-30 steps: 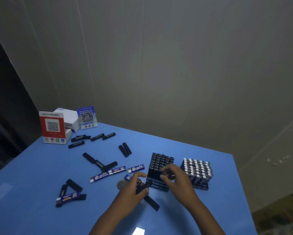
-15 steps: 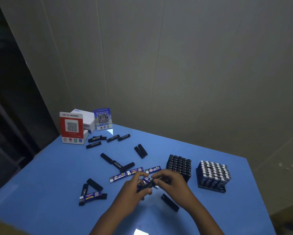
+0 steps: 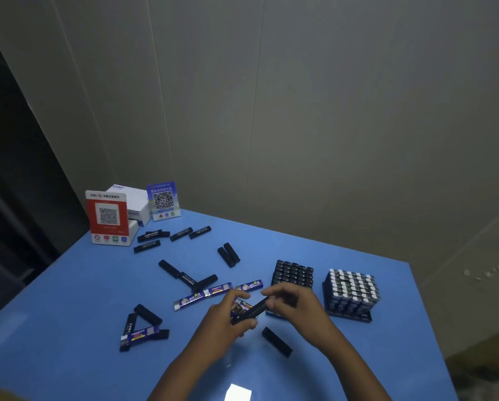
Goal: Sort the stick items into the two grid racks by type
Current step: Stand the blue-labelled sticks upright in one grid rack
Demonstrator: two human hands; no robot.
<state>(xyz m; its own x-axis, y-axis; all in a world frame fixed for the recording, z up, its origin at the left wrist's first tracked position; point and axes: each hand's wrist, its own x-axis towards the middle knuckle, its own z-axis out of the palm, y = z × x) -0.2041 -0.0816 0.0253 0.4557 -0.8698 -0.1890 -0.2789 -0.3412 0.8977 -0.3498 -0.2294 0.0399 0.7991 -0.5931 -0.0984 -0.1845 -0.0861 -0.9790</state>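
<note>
Blue table (image 3: 69,328), set against a grey panelled wall. Far left corner: red QR-code stand (image 3: 108,217), white box (image 3: 132,202) behind it, blue QR-code stand (image 3: 163,201) to its right. Loose black sticks lie scattered across the top: a cluster of four (image 3: 167,237) just before the stands; a side-by-side pair (image 3: 228,254) mid-table; a T-shaped group (image 3: 189,277) nearer the middle; one single stick (image 3: 276,341) lying between the two forearms. Blue-labelled sticks: a row of three (image 3: 217,292) lying end to end left of the hands; one more (image 3: 139,336) resting across a triangle of black sticks (image 3: 144,322) at near left. Item in hand: black stick (image 3: 249,310), slim, rectangular, with pale lettering along one face, held tilted above the table just in front of the black rack. Left hand (image 3: 225,322) grips its lower end, fingers curled round it, with part of a blue-labelled stick showing in the same grasp. Right hand (image 3: 293,302) pinches the upper end between curled fingertips, and hides the front edge of the black rack. Black rack (image 3: 293,274): cells filled with upright black sticks, tops level. Second rack (image 3: 350,293), just to its right and apart from it: filled with upright blue-labelled sticks showing white tops.
</note>
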